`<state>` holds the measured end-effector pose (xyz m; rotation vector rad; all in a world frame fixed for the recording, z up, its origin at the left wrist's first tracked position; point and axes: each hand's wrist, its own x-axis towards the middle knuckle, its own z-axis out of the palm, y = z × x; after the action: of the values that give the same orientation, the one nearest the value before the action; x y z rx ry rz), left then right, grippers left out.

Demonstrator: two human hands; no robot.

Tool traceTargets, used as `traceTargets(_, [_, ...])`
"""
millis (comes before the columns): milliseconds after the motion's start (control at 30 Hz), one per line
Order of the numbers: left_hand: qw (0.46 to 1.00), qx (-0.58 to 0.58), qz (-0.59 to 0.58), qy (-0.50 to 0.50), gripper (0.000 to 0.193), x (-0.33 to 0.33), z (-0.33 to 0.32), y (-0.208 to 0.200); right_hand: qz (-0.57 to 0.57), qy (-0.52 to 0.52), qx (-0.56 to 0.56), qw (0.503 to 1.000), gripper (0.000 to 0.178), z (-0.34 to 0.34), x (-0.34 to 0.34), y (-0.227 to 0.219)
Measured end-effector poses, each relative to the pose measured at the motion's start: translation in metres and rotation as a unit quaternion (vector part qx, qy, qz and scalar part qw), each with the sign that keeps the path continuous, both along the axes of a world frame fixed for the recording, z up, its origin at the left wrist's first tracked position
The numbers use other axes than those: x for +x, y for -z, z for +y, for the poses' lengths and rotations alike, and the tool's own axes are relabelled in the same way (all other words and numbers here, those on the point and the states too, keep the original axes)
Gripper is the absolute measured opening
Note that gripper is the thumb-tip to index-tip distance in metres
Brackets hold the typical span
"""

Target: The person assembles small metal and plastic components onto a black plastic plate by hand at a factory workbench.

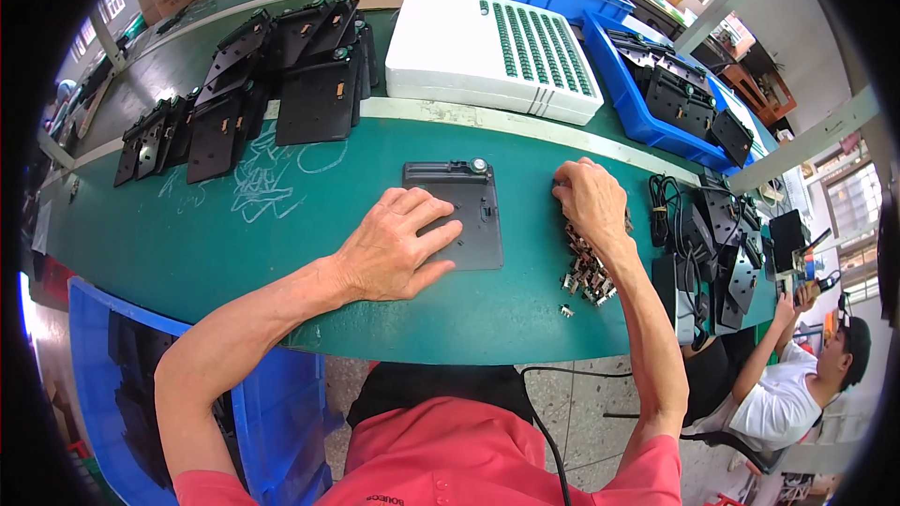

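Note:
A flat black plastic panel [480, 248] lies on the green bench in front of me, with a round silvery piece [479, 166] at its far right corner. Resting on the panel's left part is my left hand [392, 239], its fingers spread and gripping nothing. To the right of the panel, my right hand [591, 197] bends over the far end of a pile of small metal parts [589, 274]. Its thumb and fingertips are pinched together; whatever they hold is too small to make out. The hand hides some of the pile.
Black panels [319, 98] stand stacked at the back left. A white foam block [450, 56] holds rows of small green parts. Blue bins [609, 66] with more panels stand back right; another blue bin [281, 412] is below left. Cables [664, 211] lie right. A co-worker [783, 384] sits beyond.

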<state>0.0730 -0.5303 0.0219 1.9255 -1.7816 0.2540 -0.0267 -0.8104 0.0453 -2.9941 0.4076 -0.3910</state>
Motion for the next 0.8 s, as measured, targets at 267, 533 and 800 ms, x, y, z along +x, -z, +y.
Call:
traceTargets(267, [1.0,-0.002,0.003,-0.004,0.048,0.0,0.0,0.0,-0.047,-0.043,0.065,0.996,0.018,0.014,-0.003,-0.006])
traceTargets(533, [1.0,0.005,0.0,-0.006,0.048,0.0,0.0,0.002,-0.005,-0.021,0.714,0.7,0.027,0.048,-0.009,-0.014])
traceTargets(800, [1.0,0.004,0.003,-0.009,0.049,0.0,0.0,0.001,0.018,-0.013,0.817,0.576,0.029,0.05,-0.014,-0.001])
